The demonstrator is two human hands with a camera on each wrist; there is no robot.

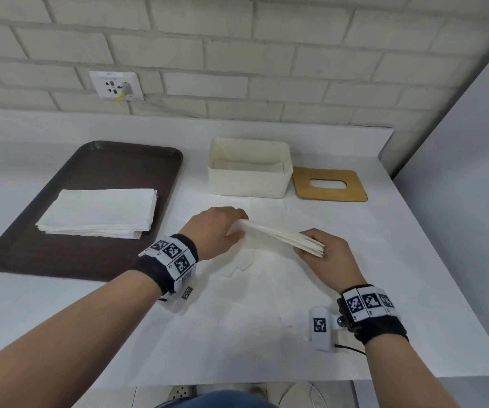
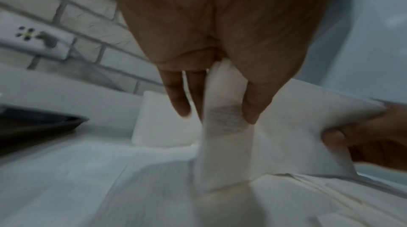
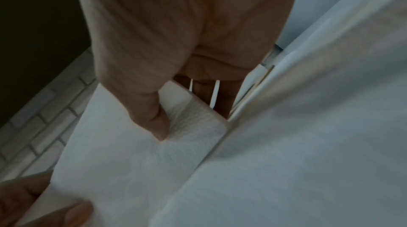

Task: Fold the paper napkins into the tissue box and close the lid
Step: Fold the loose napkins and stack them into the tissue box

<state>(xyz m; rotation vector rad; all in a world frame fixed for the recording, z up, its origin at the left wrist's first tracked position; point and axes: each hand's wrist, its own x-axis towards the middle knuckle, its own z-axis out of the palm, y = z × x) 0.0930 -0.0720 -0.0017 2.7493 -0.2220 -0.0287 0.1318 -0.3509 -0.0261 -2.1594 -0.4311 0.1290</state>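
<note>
Between both hands, a folded bundle of white napkins (image 1: pixel 278 237) is held just above the table. My left hand (image 1: pixel 222 228) pinches its left end, thumb on one side and fingers on the other (image 2: pixel 224 101). At the right end, my right hand (image 1: pixel 322 251) grips the bundle (image 3: pixel 136 161) with the thumb on top. The open cream tissue box (image 1: pixel 249 184) stands beyond the hands, some paper lying inside. Its wooden lid (image 1: pixel 330 185), with an oval slot, lies flat to the right of the box.
A brown tray (image 1: pixel 96 160) at the left carries a stack of flat napkins (image 1: pixel 99 213). Unfolded sheets of white paper (image 1: pixel 266 290) lie on the table under the hands. A brick wall with a socket (image 1: pixel 116 85) is behind; the table edge (image 1: pixel 414 219) runs along the right.
</note>
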